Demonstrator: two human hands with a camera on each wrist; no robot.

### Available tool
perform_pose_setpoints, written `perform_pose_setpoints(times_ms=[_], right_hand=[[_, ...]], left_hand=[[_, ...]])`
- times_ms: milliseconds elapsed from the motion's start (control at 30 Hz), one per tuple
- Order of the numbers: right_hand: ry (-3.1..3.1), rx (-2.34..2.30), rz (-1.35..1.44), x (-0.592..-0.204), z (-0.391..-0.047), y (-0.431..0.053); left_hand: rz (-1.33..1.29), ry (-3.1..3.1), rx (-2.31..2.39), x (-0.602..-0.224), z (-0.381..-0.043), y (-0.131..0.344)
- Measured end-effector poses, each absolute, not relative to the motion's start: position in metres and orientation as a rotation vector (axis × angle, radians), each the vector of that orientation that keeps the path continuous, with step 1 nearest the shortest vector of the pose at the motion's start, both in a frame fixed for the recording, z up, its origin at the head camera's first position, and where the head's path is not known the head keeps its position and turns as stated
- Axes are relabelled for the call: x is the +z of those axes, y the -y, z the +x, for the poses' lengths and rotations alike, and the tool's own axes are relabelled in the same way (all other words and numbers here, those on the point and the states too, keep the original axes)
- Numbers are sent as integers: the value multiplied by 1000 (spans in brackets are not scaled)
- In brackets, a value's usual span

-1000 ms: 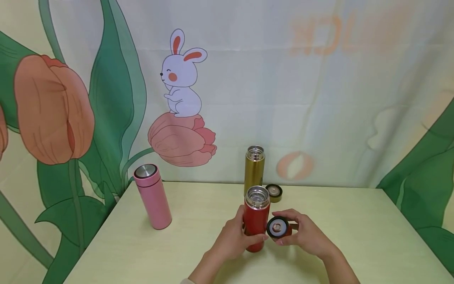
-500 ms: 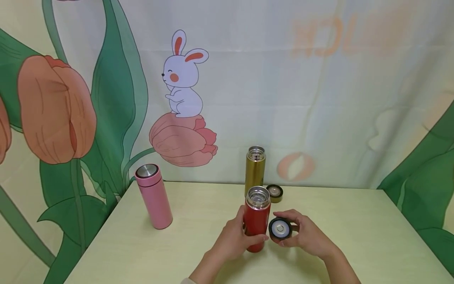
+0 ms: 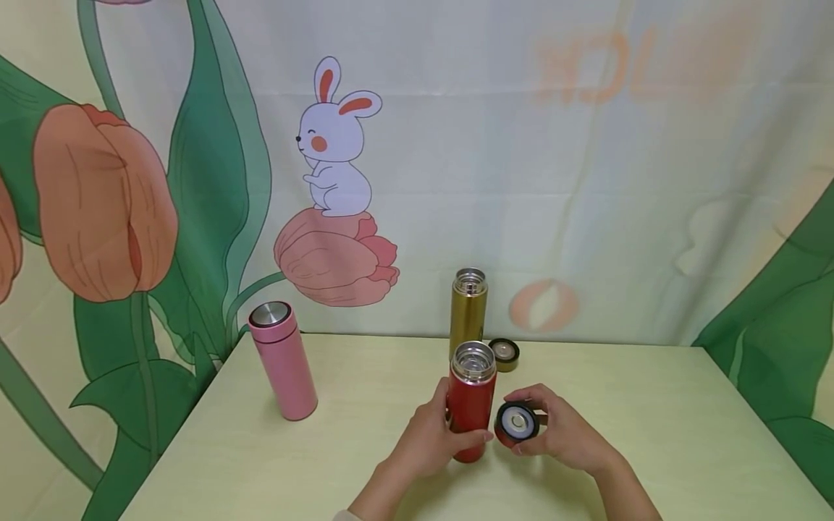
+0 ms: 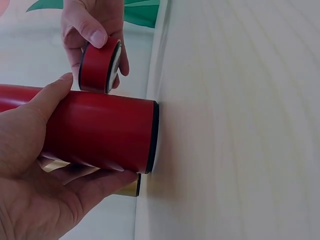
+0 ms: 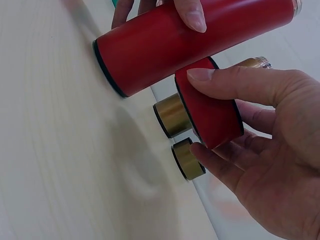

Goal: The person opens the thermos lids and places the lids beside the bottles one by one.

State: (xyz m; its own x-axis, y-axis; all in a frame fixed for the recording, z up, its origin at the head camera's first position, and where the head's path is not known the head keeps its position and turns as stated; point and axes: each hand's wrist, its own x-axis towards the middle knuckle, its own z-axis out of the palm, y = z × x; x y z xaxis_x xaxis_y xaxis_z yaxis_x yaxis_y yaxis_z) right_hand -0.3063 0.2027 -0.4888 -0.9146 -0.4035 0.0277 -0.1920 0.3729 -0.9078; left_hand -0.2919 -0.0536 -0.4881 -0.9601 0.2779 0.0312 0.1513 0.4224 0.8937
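Two hands full: left hand [image 3: 425,438] grips uncapped red vacuum flask [image 3: 472,404], right hand [image 3: 565,432] pinches red lid [image 3: 517,422] at three o'clock; slack pinch could drop lid, bump topple gold flask [image 3: 467,318] at twelve

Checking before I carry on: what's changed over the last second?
The red lid in the right grip has shifted slightly right, away from the red bottle. Nothing was grasped or released. Left grip, red bottle, pink bottle and gold bottle stayed put.
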Motion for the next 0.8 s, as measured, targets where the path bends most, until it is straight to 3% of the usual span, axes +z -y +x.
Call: perform_pose_setpoints(times_ms=[800], right_hand=[[-2563, -1432, -514, -499, -308, -200]], left_hand=[[311, -2604, 1578, -498, -293, 51]])
